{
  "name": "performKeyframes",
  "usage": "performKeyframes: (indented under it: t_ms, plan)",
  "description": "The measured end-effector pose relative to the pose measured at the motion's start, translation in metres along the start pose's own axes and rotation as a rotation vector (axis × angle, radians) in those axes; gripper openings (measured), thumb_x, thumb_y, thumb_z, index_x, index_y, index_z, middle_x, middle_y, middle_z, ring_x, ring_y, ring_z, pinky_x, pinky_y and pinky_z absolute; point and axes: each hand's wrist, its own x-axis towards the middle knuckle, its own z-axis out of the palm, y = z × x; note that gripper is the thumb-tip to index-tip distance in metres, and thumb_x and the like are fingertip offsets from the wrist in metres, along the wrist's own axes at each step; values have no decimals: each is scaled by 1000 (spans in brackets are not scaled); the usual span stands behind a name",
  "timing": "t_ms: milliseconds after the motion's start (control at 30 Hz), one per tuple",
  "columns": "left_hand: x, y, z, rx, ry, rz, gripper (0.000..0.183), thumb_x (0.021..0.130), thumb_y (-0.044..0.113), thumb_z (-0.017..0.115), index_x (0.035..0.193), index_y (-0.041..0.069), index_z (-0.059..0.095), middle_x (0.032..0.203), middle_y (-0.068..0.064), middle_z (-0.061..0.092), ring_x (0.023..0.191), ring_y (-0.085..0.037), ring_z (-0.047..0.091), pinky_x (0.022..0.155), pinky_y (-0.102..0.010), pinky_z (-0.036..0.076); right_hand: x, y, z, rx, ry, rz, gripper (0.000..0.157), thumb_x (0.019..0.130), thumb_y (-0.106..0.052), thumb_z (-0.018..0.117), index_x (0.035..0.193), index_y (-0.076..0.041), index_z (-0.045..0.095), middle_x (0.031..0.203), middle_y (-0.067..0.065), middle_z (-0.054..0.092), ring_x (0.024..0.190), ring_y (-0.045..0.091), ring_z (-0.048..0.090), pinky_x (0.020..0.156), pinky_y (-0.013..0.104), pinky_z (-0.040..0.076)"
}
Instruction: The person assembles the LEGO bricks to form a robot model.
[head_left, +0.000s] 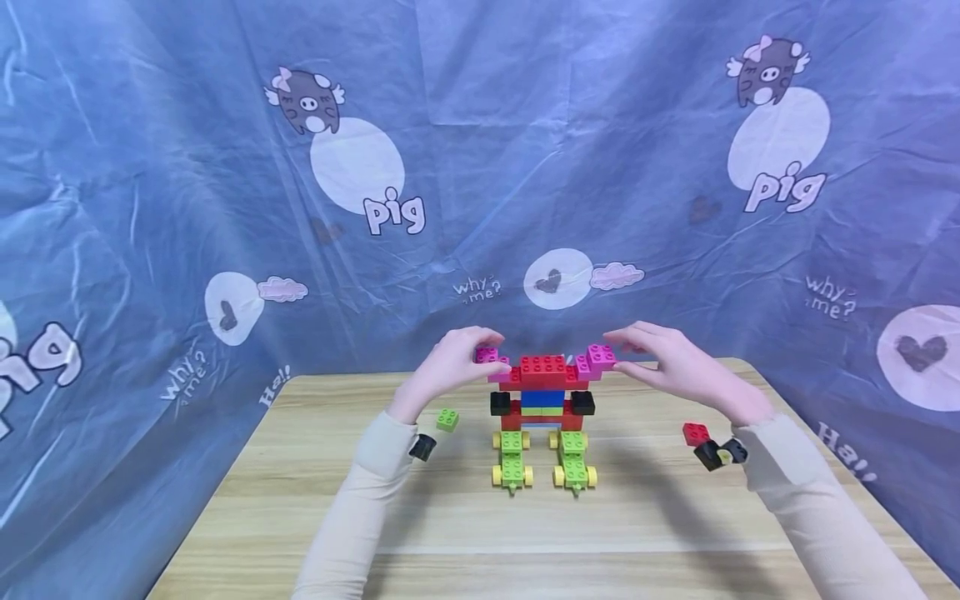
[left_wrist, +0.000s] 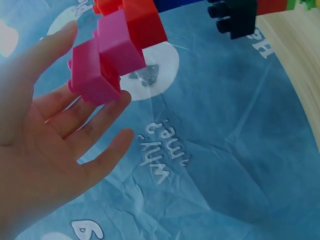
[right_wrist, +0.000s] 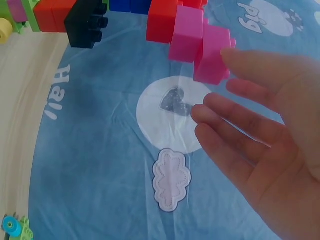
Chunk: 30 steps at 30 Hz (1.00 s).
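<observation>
A figure of toy building bricks stands on the table, with a red brick (head_left: pixel 543 367) on top, a blue brick (head_left: pixel 543 398) below and black bricks at its sides. Two green wheeled bases (head_left: pixel 512 471) are at its foot. Stepped pink bricks (head_left: pixel 486 355) extend from its left end, and matching pink bricks (head_left: pixel 601 357) from its right. My left hand (left_wrist: pixel 65 120) has loosely bent fingers against the outer left pink brick, its thumb apart from it. My right hand (right_wrist: pixel 270 120) touches the outer right pink brick with the thumb, the other fingers spread away from it.
A loose green brick (head_left: pixel 447 419) lies left of the figure, and a red brick (head_left: pixel 696 434) lies to the right. In the right wrist view, a green piece with a blue round spot (right_wrist: pixel 12 226) sits on the table. A blue printed cloth (head_left: pixel 480 208) hangs behind.
</observation>
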Motion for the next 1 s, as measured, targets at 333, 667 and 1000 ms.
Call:
performKeyframes:
  t_ms: [333, 667, 1000]
  plan:
    - [-12, -15, 3, 1, 3, -35, 53, 79, 39, 73, 122, 10, 60, 119, -5, 65, 111, -20, 60, 98, -37, 48, -30, 18, 6, -47, 59, 56, 40, 76, -10, 75, 115, -7, 63, 100, 3, 68, 84, 12, 63, 71, 34, 58]
    - [-16, -26, 10, -85, 18, -50, 53, 79, 34, 74, 124, 12, 58, 111, -2, 67, 102, -16, 62, 93, -35, 51, -76, 50, 23, -97, 10, 160, 32, 78, -12, 74, 107, -4, 65, 96, 6, 70, 77, 17, 66, 68, 33, 56]
    - [-18, -31, 16, -146, 37, -75, 51, 78, 32, 75, 124, 15, 59, 108, 0, 68, 98, -14, 63, 89, -36, 53, -121, 79, 39, -56, -49, 252, 32, 74, -8, 74, 103, 3, 64, 91, 17, 69, 72, 24, 65, 62, 34, 56]
